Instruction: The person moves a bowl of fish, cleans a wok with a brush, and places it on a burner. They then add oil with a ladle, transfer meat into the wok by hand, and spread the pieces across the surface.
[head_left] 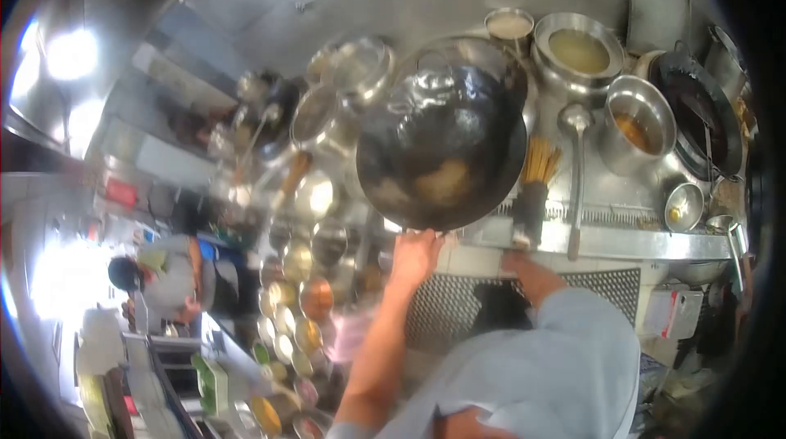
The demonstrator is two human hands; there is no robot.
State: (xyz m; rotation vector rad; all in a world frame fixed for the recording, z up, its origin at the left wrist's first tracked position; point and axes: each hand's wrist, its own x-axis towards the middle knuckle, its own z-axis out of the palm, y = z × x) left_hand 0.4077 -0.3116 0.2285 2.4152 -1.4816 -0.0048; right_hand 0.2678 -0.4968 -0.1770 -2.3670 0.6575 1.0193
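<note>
A large black wok is tilted up over the steel stove top, its inside facing me with a pale smear near the bottom. My left hand grips the wok's lower rim, my bare arm reaching up to it. My right hand sits just under the stove's front ledge, closed on the dark handle of a bamboo brush. The brush's yellow bristles point up beside the wok's right edge. A steel ladle lies right of the brush, handle toward me.
Behind the wok stand a pot of yellowish liquid, a pot of brown sauce, a small bowl and a second dark wok. Several ingredient bowls line a counter at left, where another person stands.
</note>
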